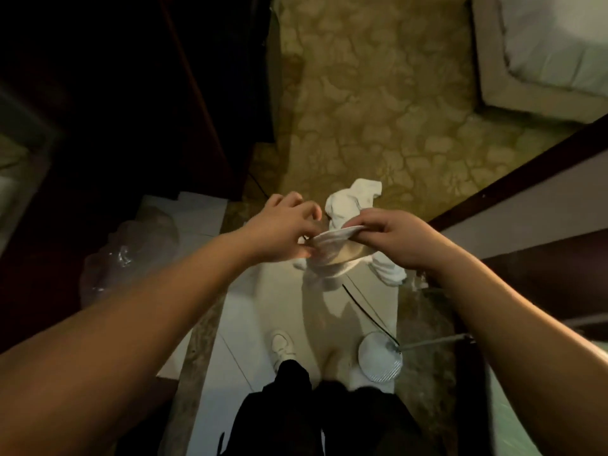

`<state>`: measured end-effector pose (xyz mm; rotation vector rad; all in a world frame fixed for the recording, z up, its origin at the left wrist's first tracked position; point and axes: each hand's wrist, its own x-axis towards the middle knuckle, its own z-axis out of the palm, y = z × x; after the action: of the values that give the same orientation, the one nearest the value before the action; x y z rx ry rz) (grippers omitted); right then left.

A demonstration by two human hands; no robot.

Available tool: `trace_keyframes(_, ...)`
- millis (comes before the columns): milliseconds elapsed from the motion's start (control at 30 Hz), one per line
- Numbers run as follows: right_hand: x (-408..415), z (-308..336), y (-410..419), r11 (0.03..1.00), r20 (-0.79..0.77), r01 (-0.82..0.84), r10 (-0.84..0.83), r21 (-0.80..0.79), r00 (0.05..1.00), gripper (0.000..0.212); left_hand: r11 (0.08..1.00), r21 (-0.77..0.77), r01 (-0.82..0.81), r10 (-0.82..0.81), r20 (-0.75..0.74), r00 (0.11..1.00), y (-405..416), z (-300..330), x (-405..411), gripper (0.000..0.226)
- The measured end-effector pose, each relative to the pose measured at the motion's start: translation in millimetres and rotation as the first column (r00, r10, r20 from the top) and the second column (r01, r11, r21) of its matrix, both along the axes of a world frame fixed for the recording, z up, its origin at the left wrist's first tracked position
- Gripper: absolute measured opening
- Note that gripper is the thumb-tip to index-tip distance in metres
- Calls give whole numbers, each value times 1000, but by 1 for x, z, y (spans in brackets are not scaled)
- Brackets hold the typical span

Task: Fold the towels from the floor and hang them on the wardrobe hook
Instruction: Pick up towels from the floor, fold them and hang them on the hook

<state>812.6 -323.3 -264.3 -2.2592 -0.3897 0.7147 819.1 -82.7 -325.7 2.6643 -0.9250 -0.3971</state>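
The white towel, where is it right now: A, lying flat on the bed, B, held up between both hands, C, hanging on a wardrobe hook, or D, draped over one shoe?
B: the left hand and right hand each pinch an end of the white towel, lifted above the floor.

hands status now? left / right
Left hand: pinching one end of the white towel.
Right hand: gripping the other end of the same towel.

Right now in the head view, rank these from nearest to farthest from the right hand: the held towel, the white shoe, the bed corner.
From the right hand:
1. held towel, pinched in its fingers, left of it.
2. white shoe, on the floor below.
3. bed corner, far upper right.
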Motion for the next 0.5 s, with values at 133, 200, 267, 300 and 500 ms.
trace_keyframes(133,-40,54,13,992,11,38,-40,123,999,28,988,136,-70,69,13,998,35,33,-62,19)
trace_keyframes(200,-61,76,13,972,2,76,-78,222,997,29,977,81,-198,204,-70,977,52,50,-102,13)
trace_keyframes(267,-86,93,15,962,8,53,-57,269,998,30,898,-76,-433,411,-205,888,60,67,-146,13)
trace_keyframes(300,-100,100,19,964,18,15,-21,266,1000,29,826,-156,-541,492,-269,828,60,77,-168,15)
trace_keyframes(500,-193,149,46,952,156,-204,171,228,973,35,620,-315,-719,639,-330,695,22,136,-275,55)
